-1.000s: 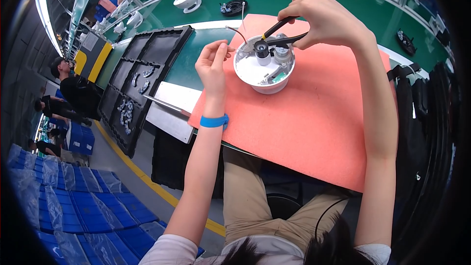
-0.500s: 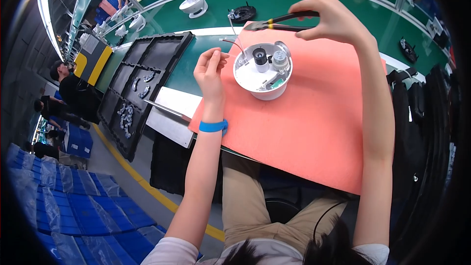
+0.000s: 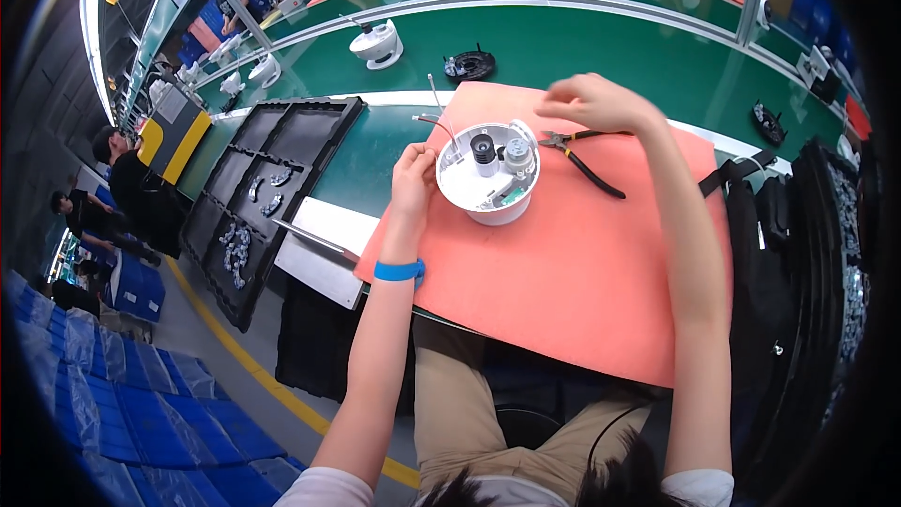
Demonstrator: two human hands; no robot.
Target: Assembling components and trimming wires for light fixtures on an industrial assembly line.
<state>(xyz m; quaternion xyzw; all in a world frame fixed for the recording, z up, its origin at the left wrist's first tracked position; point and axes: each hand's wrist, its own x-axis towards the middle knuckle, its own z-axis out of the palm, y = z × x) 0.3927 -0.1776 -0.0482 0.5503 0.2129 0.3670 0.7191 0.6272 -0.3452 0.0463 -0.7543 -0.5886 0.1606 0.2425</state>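
Note:
A round white camera housing (image 3: 488, 212) sits on the orange mat (image 3: 572, 282), its inside facing up. In it stand a black lens (image 3: 483, 148) and a silver round motor (image 3: 517, 152), with a strip of green circuit board beside them; thin wires rise from the far left side. My left hand (image 3: 411, 180) has its fingers closed at the housing's left rim. Cutting pliers (image 3: 584, 164) with dark handles lie spread on the mat, right of the housing. Over them hangs my right hand (image 3: 596, 101), empty, fingers stretched leftward and partly blurred.
Left lies a black divided tray (image 3: 267, 188) with small metal parts. A white metal plate (image 3: 314, 268) juts by the mat. Beyond is a green conveyor (image 3: 563, 47) carrying a white housing (image 3: 377, 45) and black round parts (image 3: 469, 65). Black trays (image 3: 798, 253) stand stacked at right.
My right hand has let go of the pliers, which now lie on the mat. My left hand has come down to the housing's rim. The whole view has shifted slightly.

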